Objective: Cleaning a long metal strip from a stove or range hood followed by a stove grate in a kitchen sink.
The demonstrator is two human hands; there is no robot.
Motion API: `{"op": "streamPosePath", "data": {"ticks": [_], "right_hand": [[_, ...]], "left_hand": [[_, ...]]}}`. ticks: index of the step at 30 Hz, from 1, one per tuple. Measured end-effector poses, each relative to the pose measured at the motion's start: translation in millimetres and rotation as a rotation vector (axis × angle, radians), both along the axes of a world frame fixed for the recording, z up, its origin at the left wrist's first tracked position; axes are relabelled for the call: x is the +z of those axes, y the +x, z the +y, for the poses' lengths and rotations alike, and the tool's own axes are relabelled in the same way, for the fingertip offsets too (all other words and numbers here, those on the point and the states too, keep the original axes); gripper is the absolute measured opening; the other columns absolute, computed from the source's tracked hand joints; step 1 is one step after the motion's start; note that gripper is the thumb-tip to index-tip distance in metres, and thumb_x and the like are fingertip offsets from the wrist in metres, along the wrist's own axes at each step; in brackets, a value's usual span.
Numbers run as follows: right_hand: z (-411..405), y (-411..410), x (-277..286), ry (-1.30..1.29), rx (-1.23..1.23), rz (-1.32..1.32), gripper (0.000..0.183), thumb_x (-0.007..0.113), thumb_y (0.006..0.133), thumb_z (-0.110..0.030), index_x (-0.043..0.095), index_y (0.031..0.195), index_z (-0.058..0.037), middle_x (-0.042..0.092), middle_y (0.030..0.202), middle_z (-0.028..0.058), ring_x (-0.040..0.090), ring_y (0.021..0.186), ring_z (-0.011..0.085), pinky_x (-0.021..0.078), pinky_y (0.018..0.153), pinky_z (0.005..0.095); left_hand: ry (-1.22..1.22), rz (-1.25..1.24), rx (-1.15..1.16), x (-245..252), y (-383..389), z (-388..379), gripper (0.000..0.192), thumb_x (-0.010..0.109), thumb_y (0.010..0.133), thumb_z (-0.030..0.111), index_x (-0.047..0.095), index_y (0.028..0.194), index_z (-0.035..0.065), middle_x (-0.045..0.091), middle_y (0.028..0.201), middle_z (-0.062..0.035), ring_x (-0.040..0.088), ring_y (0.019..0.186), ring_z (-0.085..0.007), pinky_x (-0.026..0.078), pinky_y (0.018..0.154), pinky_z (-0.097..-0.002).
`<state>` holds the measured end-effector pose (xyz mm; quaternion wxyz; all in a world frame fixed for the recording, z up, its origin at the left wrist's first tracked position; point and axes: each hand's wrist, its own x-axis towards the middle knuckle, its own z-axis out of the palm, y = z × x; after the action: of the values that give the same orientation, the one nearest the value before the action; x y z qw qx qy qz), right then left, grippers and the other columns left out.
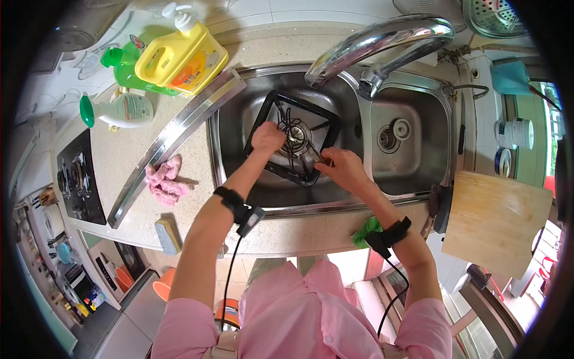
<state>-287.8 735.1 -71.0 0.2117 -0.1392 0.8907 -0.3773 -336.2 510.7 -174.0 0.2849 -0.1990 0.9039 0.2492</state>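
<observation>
In the large steel basin [287, 197] lies a black square stove pan support [334, 128], turned at an angle over the drain strainer [294, 137]. Dark, thin strands, perhaps cord or wire, lie tangled [289, 117] inside it above the drain. My left hand [268, 137] is curled around the support's left bar, its fingertips close to the strands and partly hidden. My right hand [343, 166] grips the support's right side with thumb and fingers, by a shiny inner prong [315, 152]. The undersides of both hands are hidden.
A chrome faucet [381, 33] arches over both basins. Left are a yellow pump bottle [188, 58], a spray bottle [128, 110], a metal strip [179, 123], a pink cloth [167, 181] and a sponge [168, 235]. Right are a green scrubber [365, 231] and a wooden board [495, 220].
</observation>
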Motion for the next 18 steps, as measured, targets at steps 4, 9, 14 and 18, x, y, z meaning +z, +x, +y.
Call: {"op": "streamPosePath", "data": {"ticks": [4, 9, 14, 18], "right_hand": [[0.6, 3.6, 5.5, 0.016, 0.097, 0.024, 0.021, 0.068, 0.078, -0.023, 0.060, 0.079, -0.0042, 0.060, 0.077, 0.0106, 0.060, 0.069, 0.0309, 0.0453, 0.061, 0.0405], [-18.6, -9.8, -13.8, 0.148, 0.335, 0.200, 0.014, 0.066, 0.077, -0.021, 0.061, 0.079, -0.0075, 0.062, 0.082, 0.0092, 0.063, 0.072, 0.0309, 0.0493, 0.063, 0.0415], [-60.3, -47.9, -108.7, 0.395, 0.746, 0.412, 0.010, 0.063, 0.073, -0.014, 0.064, 0.080, -0.0067, 0.066, 0.084, 0.0116, 0.067, 0.073, 0.0281, 0.0531, 0.060, 0.0397], [-83.6, -47.1, -157.0, 0.483, 0.836, 0.482, 0.010, 0.063, 0.071, -0.011, 0.066, 0.079, -0.0067, 0.068, 0.084, 0.0124, 0.068, 0.073, 0.0271, 0.0538, 0.060, 0.0387]], "left_hand": [[0.386, 0.002, 0.219, 72.2, 16.6, -34.3, 0.021, 0.054, 0.078, 0.002, 0.066, 0.095, 0.0007, 0.068, 0.079, -0.0140, 0.070, 0.073, -0.0200, 0.053, 0.062, -0.0306], [0.643, 0.249, 0.483, 151.1, 83.4, -80.6, 0.023, 0.049, 0.086, -0.005, 0.058, 0.106, -0.0101, 0.061, 0.099, -0.0132, 0.070, 0.078, -0.0233, 0.055, 0.059, -0.0234], [0.695, 0.331, 0.745, 178.4, 147.1, -89.8, 0.024, 0.051, 0.088, -0.003, 0.057, 0.110, -0.0099, 0.058, 0.092, -0.0106, 0.069, 0.085, -0.0258, 0.056, 0.065, -0.0255], [0.763, 0.334, 0.940, 181.9, 190.7, -94.9, 0.026, 0.048, 0.088, -0.003, 0.053, 0.113, -0.0110, 0.061, 0.094, -0.0134, 0.069, 0.088, -0.0280, 0.056, 0.066, -0.0261]]}}
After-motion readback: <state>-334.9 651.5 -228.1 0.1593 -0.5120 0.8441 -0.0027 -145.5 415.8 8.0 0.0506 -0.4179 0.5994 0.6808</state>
